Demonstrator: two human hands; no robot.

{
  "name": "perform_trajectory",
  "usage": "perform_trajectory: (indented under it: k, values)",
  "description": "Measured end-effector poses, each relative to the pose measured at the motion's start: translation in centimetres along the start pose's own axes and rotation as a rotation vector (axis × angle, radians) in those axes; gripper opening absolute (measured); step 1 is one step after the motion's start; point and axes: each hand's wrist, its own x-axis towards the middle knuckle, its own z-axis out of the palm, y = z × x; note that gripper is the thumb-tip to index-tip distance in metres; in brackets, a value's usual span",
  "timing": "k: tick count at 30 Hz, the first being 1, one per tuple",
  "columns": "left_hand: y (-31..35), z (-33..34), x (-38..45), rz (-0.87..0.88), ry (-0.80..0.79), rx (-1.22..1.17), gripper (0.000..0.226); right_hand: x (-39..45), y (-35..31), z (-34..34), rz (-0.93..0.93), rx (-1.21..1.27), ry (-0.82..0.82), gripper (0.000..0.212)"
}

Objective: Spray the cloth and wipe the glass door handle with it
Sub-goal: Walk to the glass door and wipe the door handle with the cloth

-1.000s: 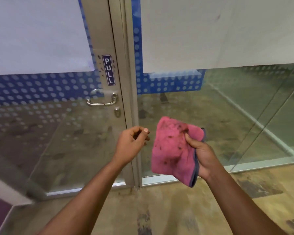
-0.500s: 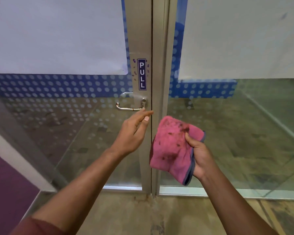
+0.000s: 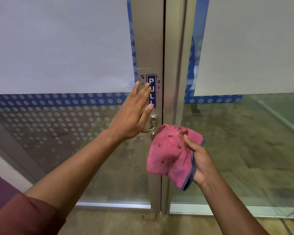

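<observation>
A silver lever door handle [image 3: 150, 126] sits on the metal stile of the glass door [image 3: 58, 133], mostly hidden behind my left hand. My left hand [image 3: 132, 114] is open with fingers spread, raised flat in front of the handle and the stile; I cannot tell whether it touches the door. My right hand [image 3: 199, 160] holds a pink cloth [image 3: 168, 155] with dark stains and a blue-grey hem, just below and right of the handle. No spray bottle is in view.
A blue PULL sticker [image 3: 151, 85] is on the stile above the handle. White paper sheets [image 3: 58, 44] cover the upper glass on both sides. A fixed glass panel [image 3: 244, 141] stands to the right. A keyhole [image 3: 152, 134] peeks out beside the cloth.
I have come closer to the door. My left hand has opened from a loose curl and risen in front of the handle. The cloth stays in my right hand, now nearer the handle.
</observation>
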Motion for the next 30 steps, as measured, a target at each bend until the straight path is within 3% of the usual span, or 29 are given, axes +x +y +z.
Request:
perform_trajectory:
  k: [6,11,18,24,27,30]
  values:
    - [-3.7,-1.1,2.9,0.181,0.011,0.325,0.065,1.8,-1.1,1.5,-0.061,-0.001,0.033,0.056]
    - [-5.6,-2.8,5.6,0.296,0.055,0.51,0.063,2.7,-2.3,2.0,-0.053,0.061,-0.002,0.038]
    - [-9.8,-4.6,8.4,0.496,0.116,0.704,0.069,3.3,-1.4,3.5,-0.064,0.117,-0.085,0.08]
    - [-13.2,-6.1,10.9,0.662,0.126,0.728,0.071,4.9,0.2,6.0,-0.256,0.029,0.034,0.112]
    - [-14.1,-7.0,12.5,0.758,0.136,0.714,0.07,5.5,1.1,7.7,-0.404,0.028,0.152,0.105]
    - [-14.6,-7.7,13.9,0.832,0.15,0.715,0.069,6.0,1.9,9.7,-0.515,0.089,0.229,0.063]
